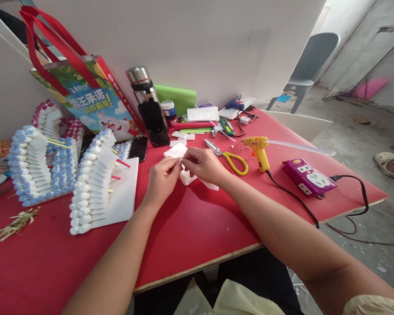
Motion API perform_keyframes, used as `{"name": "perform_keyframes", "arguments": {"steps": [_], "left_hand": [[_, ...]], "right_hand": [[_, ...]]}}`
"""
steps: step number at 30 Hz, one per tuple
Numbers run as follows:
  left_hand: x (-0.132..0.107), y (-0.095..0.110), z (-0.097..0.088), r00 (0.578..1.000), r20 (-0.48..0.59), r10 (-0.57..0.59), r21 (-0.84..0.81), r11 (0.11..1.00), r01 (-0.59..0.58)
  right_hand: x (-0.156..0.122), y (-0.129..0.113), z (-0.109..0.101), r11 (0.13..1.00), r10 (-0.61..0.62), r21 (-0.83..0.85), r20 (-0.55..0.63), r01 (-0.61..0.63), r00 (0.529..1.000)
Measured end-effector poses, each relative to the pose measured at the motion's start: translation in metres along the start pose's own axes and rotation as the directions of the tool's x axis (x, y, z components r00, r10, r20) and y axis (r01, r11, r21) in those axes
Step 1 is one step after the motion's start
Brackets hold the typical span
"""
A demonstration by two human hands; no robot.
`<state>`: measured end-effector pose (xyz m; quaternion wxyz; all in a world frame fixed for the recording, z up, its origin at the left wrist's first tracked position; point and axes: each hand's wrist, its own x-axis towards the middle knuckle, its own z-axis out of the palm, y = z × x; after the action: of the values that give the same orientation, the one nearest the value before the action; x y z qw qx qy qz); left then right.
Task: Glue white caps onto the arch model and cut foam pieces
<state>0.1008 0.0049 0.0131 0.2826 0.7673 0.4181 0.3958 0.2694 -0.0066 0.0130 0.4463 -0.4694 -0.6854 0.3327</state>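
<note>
Over the red table, my left hand (pixel 162 177) and my right hand (pixel 204 163) meet fingertip to fingertip. Both are closed in a pinch on a small piece of white paper (pixel 187 178), mostly hidden by the fingers. Behind the hands lies another white paper sheet (pixel 175 150). Just right of my right hand rest scissors (pixel 234 162) with yellow handles. To the left of my left hand stands a white board (pixel 126 192) with a curved row of white folded pieces (pixel 92 186) and several coloured sticks on it.
A yellow glue gun (pixel 260 153) and a purple power socket (pixel 310 177) with cords are at the right. At the back stand a thermos (pixel 147 100) and a printed bag (pixel 95 100). A phone (pixel 138 148) lies near the blue-and-white model (pixel 41 168). A person's shoe (pixel 389 164) shows far right.
</note>
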Motion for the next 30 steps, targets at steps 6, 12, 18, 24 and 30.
{"name": "perform_keyframes", "arguments": {"steps": [6, 12, 18, 24, 30], "left_hand": [[-0.0022, 0.0052, 0.0009, 0.993, -0.075, 0.092, 0.106, 0.991, -0.084], [-0.0008, 0.0026, -0.0029, 0.992, -0.127, -0.007, -0.030, 1.000, 0.004], [-0.0015, 0.0021, -0.0019, 0.995, -0.102, 0.000, -0.031, 1.000, -0.003], [-0.0022, 0.0038, -0.0008, 0.994, -0.104, 0.021, -0.012, 1.000, -0.023], [-0.0024, 0.0040, -0.0013, 0.994, -0.106, -0.003, -0.052, 0.999, -0.003]], "right_hand": [[0.0048, 0.0008, -0.0013, 0.871, 0.240, 0.413, 0.111, -0.265, 0.964], [0.0076, 0.0035, -0.0058, 0.420, 0.279, 0.729, 0.464, -0.541, 0.841], [0.0044, -0.0020, -0.0055, 0.394, 0.334, 0.753, 0.418, -0.528, 0.845], [0.0066, 0.0001, -0.0070, 0.251, 0.351, 0.715, 0.561, -0.652, 0.750], [0.0068, 0.0025, -0.0089, 0.224, 0.355, 0.714, 0.574, -0.664, 0.738]]}}
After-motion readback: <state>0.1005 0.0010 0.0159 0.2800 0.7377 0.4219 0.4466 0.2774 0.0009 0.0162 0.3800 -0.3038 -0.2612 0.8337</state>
